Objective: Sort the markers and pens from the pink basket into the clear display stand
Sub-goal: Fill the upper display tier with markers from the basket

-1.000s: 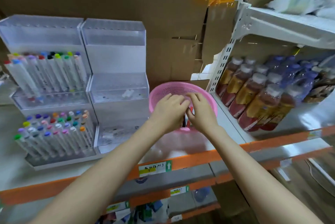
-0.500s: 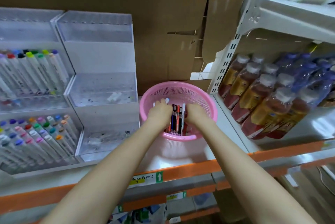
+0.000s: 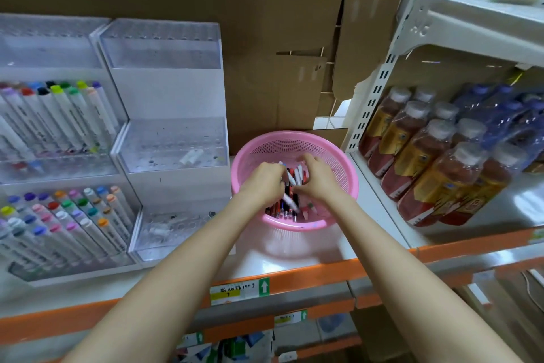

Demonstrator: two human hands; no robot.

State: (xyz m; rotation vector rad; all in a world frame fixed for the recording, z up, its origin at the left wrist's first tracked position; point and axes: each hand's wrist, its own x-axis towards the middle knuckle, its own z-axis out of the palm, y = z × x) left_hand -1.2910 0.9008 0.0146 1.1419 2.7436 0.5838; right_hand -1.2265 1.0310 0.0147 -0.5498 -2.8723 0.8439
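We find the pens point(image 3: 286, 206) bunched in the pink basket point(image 3: 348, 170), long axes running near to far and slightly fanned; which end leads we cannot tell. Left hand point(image 3: 263, 183) and right hand point(image 3: 320, 180) each curl round pens. The round, perforated plastic basket sits between the clear display stand point(image 3: 164, 98), just left, and wrapped bottles point(image 3: 426, 156), right.

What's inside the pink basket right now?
A bunch of pens, red, black and white, with the left hand and right hand both gripping them. The hands cover much of the bunch, and the bottom of the basket cannot be seen.
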